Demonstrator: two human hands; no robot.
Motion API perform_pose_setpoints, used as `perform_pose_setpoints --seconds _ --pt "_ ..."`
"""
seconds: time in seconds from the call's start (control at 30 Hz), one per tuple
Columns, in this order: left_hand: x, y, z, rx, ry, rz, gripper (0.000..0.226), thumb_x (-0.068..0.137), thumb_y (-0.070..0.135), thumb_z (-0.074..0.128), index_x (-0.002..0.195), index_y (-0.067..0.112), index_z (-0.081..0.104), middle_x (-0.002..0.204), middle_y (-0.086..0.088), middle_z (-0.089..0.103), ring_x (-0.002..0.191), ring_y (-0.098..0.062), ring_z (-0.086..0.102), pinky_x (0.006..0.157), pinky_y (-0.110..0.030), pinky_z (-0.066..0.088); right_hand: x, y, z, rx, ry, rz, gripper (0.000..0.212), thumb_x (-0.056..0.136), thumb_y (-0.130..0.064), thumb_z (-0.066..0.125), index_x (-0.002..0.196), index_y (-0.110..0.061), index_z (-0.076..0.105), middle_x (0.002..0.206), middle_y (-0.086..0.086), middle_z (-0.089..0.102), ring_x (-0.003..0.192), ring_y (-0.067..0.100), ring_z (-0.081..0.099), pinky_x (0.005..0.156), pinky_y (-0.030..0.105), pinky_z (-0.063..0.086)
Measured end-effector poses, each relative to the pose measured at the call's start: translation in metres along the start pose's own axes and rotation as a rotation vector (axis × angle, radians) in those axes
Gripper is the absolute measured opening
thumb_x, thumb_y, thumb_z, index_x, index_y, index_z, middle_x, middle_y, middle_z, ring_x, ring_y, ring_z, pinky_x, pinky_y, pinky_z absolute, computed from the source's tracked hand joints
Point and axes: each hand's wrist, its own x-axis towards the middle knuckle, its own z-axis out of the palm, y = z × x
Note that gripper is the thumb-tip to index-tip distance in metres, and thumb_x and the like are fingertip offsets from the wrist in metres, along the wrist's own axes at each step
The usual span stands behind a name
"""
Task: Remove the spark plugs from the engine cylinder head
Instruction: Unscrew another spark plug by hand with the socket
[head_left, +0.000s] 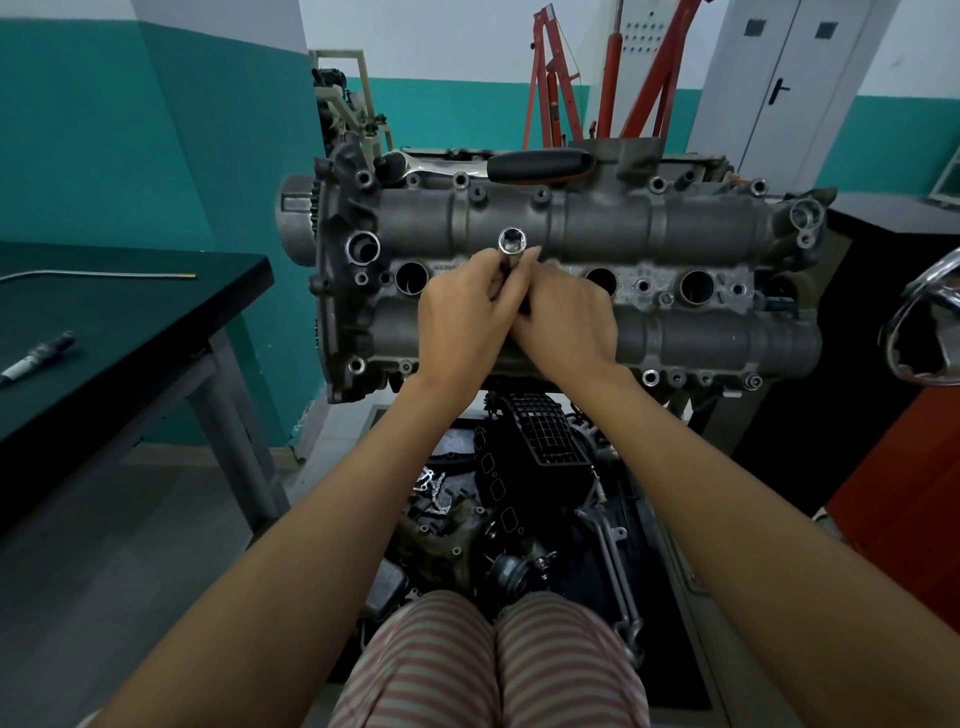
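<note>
The grey engine cylinder head (675, 228) stands in front of me with a row of round spark plug wells; three open wells show, the leftmost well (411, 277) dark inside. A chrome deep socket (511, 248) stands upright over the second well, its open end facing me. My left hand (462, 317) grips the socket's shaft. My right hand (563, 317) pinches the same shaft from the other side. What is inside the socket is hidden. One spark plug (36, 356) lies on the dark table (156, 312) at left.
A ratchet wrench with a black handle (540, 165) lies along the head's far edge. A thin metal rod (104, 274) lies on the table at left. A red engine hoist (613, 73) stands behind. Loose engine parts (519, 519) lie on the floor below the head.
</note>
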Motion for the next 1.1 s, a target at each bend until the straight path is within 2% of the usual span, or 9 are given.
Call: perform_pose_setpoints --seconds 0.07,0.17,0.3,0.37,0.47,0.57,0.77,0.93,1.1 --pt "0.0005 0.0002 -0.0005 -0.008 0.009 0.006 0.044 0.09 0.03 0.061 0.057 0.008 0.043 0.045 0.008 0.033 0.043 -0.011 0.031 0.049 -0.027 0.031 -0.0001 0.0001 -0.0014 0.039 0.017 -0.006 0.026 0.091 -0.029 0.049 0.086 -0.007 0.062 0.079 0.009 0.066 0.068 0.028 0.06 0.056 0.028 0.026" --pt "-0.0009 0.0009 -0.0003 -0.013 -0.006 -0.01 0.04 0.09 0.031 0.059 0.066 0.0 0.051 0.05 0.0 0.039 0.047 -0.017 0.037 0.05 -0.034 0.037 -0.0005 0.0008 0.0009 -0.006 0.0 -0.029 0.025 0.092 -0.025 0.045 0.093 -0.007 0.062 0.086 0.008 0.066 0.073 0.027 0.06 0.058 0.028 0.028" --pt "-0.0036 0.0007 -0.0006 -0.028 -0.014 -0.017 0.03 0.09 0.026 0.056 0.077 0.0 0.052 0.056 -0.007 0.05 0.051 -0.019 0.047 0.052 -0.033 0.04 -0.0018 0.0006 0.0027 -0.033 0.008 -0.033 0.024 0.094 -0.028 0.045 0.098 -0.008 0.055 0.091 0.007 0.061 0.073 0.027 0.059 0.058 0.028 0.028" --pt "-0.0035 -0.0005 -0.0007 -0.024 -0.017 -0.019 0.027 0.091 0.025 0.054 0.079 0.001 0.053 0.055 -0.002 0.048 0.051 -0.017 0.047 0.051 -0.03 0.039 -0.0015 -0.0003 0.0028 -0.012 0.013 -0.007 0.023 0.094 -0.031 0.044 0.096 -0.01 0.051 0.09 0.005 0.059 0.068 0.028 0.057 0.056 0.03 0.025" --pt "-0.0023 -0.0017 0.0006 -0.009 -0.023 -0.02 0.031 0.092 0.026 0.054 0.069 0.005 0.051 0.048 0.009 0.037 0.046 -0.013 0.04 0.048 -0.024 0.031 -0.0007 -0.0004 0.0029 -0.03 0.02 0.014 0.028 0.094 -0.036 0.041 0.096 -0.01 0.051 0.085 0.005 0.062 0.067 0.026 0.058 0.055 0.029 0.025" --pt "-0.0001 -0.0015 0.001 -0.016 -0.003 -0.016 0.044 0.092 0.027 0.058 0.056 0.011 0.038 0.044 0.01 0.03 0.042 -0.01 0.029 0.047 -0.022 0.025 -0.0011 -0.0013 0.001 -0.01 0.033 -0.004 0.027 0.092 -0.032 0.047 0.09 -0.008 0.059 0.077 0.008 0.065 0.065 0.027 0.06 0.055 0.028 0.026" --pt "-0.0006 -0.0005 0.0003 -0.021 -0.001 0.01 0.044 0.091 0.028 0.06 0.056 0.009 0.041 0.045 0.005 0.033 0.044 -0.015 0.033 0.048 -0.031 0.032 -0.0016 -0.0025 -0.0026 0.069 0.064 0.004 0.024 0.089 -0.021 0.051 0.075 -0.004 0.061 0.068 0.012 0.064 0.056 0.031 0.057 0.052 0.027 0.024" --pt "-0.0031 -0.0005 0.0002 0.012 -0.023 -0.014 0.03 0.09 0.03 0.055 0.076 0.003 0.051 0.055 0.001 0.046 0.051 -0.015 0.045 0.05 -0.025 0.036 -0.0006 0.0011 0.0038 -0.017 -0.001 0.0 0.02 0.092 -0.026 0.044 0.09 -0.011 0.056 0.082 0.005 0.064 0.069 0.025 0.059 0.057 0.028 0.027" --pt "-0.0025 -0.0011 0.0018 0.001 -0.027 -0.036 0.031 0.093 0.028 0.054 0.07 0.008 0.051 0.049 0.01 0.039 0.047 -0.011 0.041 0.049 -0.023 0.031 0.0006 0.0018 0.0049 -0.039 0.0 -0.002 0.028 0.095 -0.036 0.039 0.1 -0.011 0.051 0.08 0.006 0.064 0.067 0.027 0.06 0.055 0.029 0.027"
